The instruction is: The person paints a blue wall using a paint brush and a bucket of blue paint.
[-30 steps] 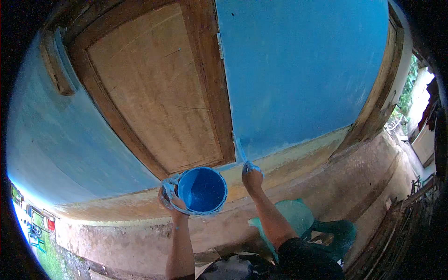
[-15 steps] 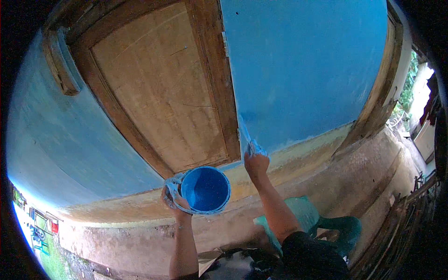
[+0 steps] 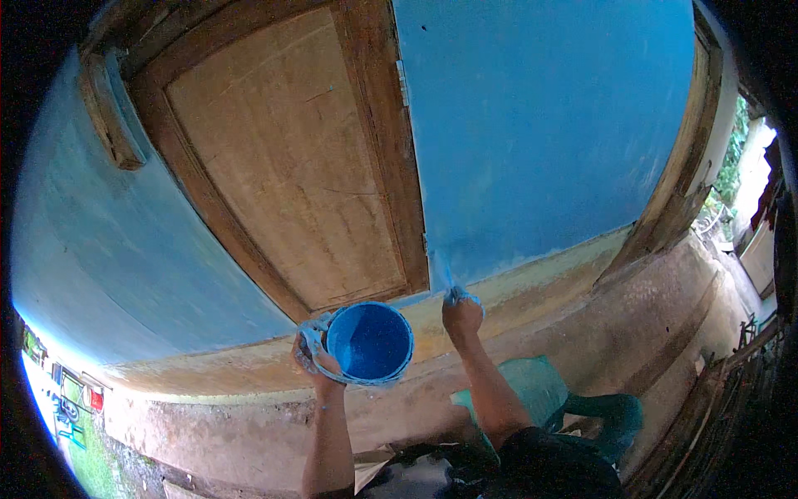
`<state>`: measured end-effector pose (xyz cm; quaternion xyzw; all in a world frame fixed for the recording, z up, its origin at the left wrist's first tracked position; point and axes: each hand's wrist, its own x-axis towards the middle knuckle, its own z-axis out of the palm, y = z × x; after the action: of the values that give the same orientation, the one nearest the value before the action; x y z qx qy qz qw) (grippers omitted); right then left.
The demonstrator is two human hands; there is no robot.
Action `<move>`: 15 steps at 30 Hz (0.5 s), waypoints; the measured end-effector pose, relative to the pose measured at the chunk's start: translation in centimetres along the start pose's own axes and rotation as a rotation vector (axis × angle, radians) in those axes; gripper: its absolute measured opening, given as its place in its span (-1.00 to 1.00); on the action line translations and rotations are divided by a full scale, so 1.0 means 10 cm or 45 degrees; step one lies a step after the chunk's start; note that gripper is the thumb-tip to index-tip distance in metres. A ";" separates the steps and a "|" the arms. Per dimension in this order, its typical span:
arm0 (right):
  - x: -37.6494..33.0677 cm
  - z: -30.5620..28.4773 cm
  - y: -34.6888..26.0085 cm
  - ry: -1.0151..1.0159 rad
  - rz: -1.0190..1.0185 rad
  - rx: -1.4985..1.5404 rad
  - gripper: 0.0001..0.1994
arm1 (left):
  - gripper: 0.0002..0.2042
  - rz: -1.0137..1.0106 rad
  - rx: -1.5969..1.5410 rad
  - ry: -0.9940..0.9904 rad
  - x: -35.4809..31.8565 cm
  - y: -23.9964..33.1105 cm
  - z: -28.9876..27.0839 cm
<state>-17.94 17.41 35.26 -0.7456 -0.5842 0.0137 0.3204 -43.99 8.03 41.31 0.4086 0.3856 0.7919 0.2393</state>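
Note:
My left hand grips the left side of a round blue bucket, whose open top faces me. Dark blue shows inside it, and pale blue smears cover my fingers and the rim. My right hand is closed round a paint-smeared paintbrush, partly hidden by the fingers and blurred. The brush points up at the bottom left corner of the bright blue wall panel, close to the door frame. Below that panel runs a bare yellowish band.
A brown wooden door stands left of the blue panel. Behind my right forearm is a green plastic chair. Paler blue wall lies at the left; long poles are piled at the lower right.
My right hand has moved down and slightly right with the paintbrush, toward the panel's lower edge. My left hand and the bucket have barely shifted.

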 end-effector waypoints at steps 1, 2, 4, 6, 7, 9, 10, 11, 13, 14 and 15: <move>0.08 -0.13 -0.05 0.019 -0.021 0.025 -0.78 | -0.77 0.093 -0.046 -0.048 0.03 -0.04 0.01; 0.18 -0.27 -0.10 0.090 -0.093 0.055 -0.73 | -0.76 0.136 -0.068 -0.071 0.03 -0.07 0.02; 0.42 -0.48 -0.23 0.338 -0.255 0.122 -0.62 | -0.73 0.165 -0.026 -0.043 0.04 -0.13 0.06; 0.69 -0.59 -0.34 0.522 -0.345 0.159 -0.55 | -0.71 0.155 0.034 0.007 0.04 -0.19 0.13; 0.80 -0.61 -0.39 0.524 -0.359 0.327 -0.54 | -0.70 0.156 -0.024 0.118 0.04 -0.22 0.18; 0.90 -0.56 -0.42 0.518 -0.371 0.487 -0.51 | -0.70 0.146 -0.081 0.234 0.04 -0.23 0.21; 0.89 -0.51 -0.41 0.504 -0.338 0.392 -0.61 | -0.67 0.056 -0.077 0.094 0.05 -0.23 0.22; 0.86 -0.46 -0.38 0.529 -0.322 0.299 -0.70 | -0.66 -0.041 -0.106 0.002 0.04 -0.21 0.24; 0.71 -0.38 -0.27 0.322 -0.236 0.224 -0.72 | -0.67 0.008 -0.157 -0.089 0.04 -0.16 0.26; 0.60 -0.36 -0.21 0.086 -0.132 0.131 -0.73 | -0.69 0.046 -0.237 -0.123 0.04 -0.13 0.29; 0.53 -0.36 -0.15 0.152 -0.173 0.151 -0.73 | -0.69 0.051 -0.240 -0.124 0.03 -0.11 0.33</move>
<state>-16.15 20.63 40.74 -0.6836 -0.6113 -0.0181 0.3983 -41.31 10.25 41.75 0.4300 0.2890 0.8085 0.2791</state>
